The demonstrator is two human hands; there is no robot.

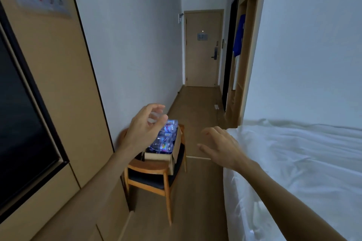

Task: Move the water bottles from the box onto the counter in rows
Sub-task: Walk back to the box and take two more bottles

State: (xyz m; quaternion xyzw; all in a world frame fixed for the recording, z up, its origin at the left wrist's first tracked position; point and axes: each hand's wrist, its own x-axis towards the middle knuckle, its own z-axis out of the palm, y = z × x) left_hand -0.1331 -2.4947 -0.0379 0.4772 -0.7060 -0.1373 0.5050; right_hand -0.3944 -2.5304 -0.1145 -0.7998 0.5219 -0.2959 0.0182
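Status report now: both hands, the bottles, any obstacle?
Left hand open above box, right hand open, empty. Water bottles in box on chair. No obstacle seen.

Dim, cool, bluish ambient light, no hard shadows. Brightest spot: glare on the water bottles, labels blown out. Motion blur on the left hand just above them. Wide-angle bowing of wall lines toward frame edges. Overall soft.

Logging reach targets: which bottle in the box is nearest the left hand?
The far-end bottle, its label showing just beside the left hand's fingertips; the others lie nearer the camera, below the hand.
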